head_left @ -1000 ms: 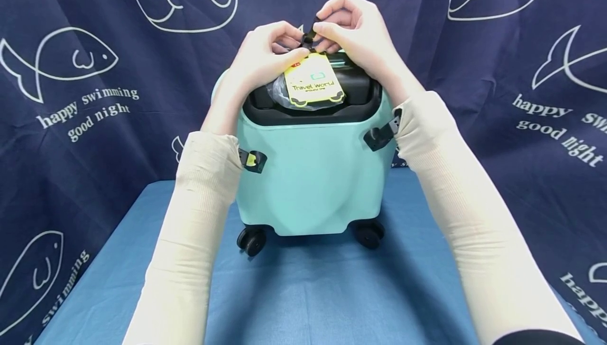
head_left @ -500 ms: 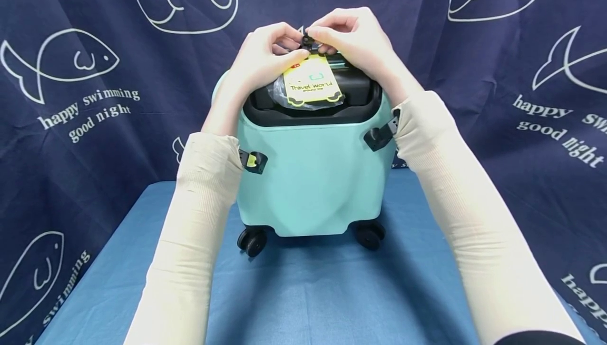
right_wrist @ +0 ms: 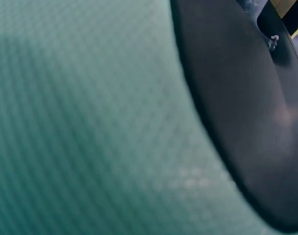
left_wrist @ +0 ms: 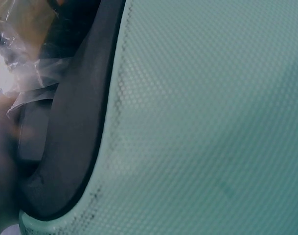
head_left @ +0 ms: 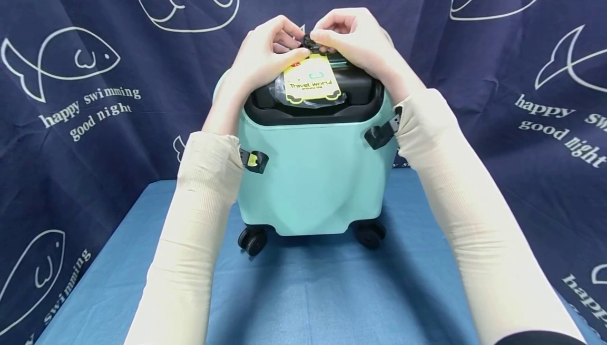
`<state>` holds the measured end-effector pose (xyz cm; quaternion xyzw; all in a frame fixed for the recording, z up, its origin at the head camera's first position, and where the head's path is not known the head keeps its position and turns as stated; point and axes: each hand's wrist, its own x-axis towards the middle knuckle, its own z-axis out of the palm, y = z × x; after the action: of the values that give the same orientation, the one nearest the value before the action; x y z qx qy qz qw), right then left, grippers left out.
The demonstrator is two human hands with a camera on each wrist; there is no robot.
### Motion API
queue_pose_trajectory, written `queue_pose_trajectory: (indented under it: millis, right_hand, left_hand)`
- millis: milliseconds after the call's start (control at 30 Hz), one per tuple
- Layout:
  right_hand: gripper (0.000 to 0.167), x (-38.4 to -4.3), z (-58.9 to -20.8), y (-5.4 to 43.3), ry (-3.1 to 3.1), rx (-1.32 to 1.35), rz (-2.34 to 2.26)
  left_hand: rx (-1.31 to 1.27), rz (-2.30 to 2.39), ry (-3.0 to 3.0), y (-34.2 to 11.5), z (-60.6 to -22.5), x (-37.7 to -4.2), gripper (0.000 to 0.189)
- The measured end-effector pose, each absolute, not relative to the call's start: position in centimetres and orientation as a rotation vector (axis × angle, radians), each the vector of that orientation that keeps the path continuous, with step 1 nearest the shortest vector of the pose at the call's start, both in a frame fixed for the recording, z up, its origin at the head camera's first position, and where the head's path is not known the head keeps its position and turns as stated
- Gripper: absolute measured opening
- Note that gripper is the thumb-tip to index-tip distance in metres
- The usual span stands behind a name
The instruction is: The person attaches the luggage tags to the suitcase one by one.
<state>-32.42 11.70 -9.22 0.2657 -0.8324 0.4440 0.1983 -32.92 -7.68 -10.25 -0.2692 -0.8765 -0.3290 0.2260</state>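
A mint-green suitcase (head_left: 310, 176) stands upright on its wheels, its ribbed shell (left_wrist: 202, 117) filling much of both wrist views. On its black top panel (head_left: 317, 117) lies a yellow luggage tag (head_left: 310, 84) lettered "Travel World", with clear plastic wrap (left_wrist: 29, 54) beneath it. My left hand (head_left: 265, 50) pinches the tag's black strap (head_left: 310, 43) from the left, thumb at the tag's upper edge. From the right, my right hand (head_left: 360, 39) pinches the same strap between thumb and forefinger. The fingers hide part of the strap, so how it is threaded cannot be made out.
A blue cloth (head_left: 303, 292) covers the table under the suitcase. Behind hangs a dark blue curtain (head_left: 104, 150) printed with white fish and lettering. Black wrist-camera straps sit at both cream sleeves (head_left: 204, 203), close to the suitcase front.
My right hand has come down and slightly left, bringing the raised strap end down near the left fingers. The left hand keeps nearly the same place; the suitcase has not moved.
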Motion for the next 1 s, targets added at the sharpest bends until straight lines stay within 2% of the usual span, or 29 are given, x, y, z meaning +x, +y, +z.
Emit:
queue_pose_trajectory:
  millis: [467,800,1000]
  right_hand:
    - [0.018,-32.12,-8.96,11.65,-2.401,0.714,1.199]
    - [0.013,-32.4,-9.2,11.8,-2.391,0.764,1.23]
    - [0.021,-32.33,-9.02,11.86,-2.452,0.712,1.211]
  left_hand:
    - [-0.763,-0.904,-2.401,-7.8,-10.3,-32.81,0.033]
    - [-0.82,-0.906,-2.362,-7.64,-10.39,-32.63,0.027]
    - [-0.845,-0.928,-2.331,-7.69,-10.41,-32.7,0.025]
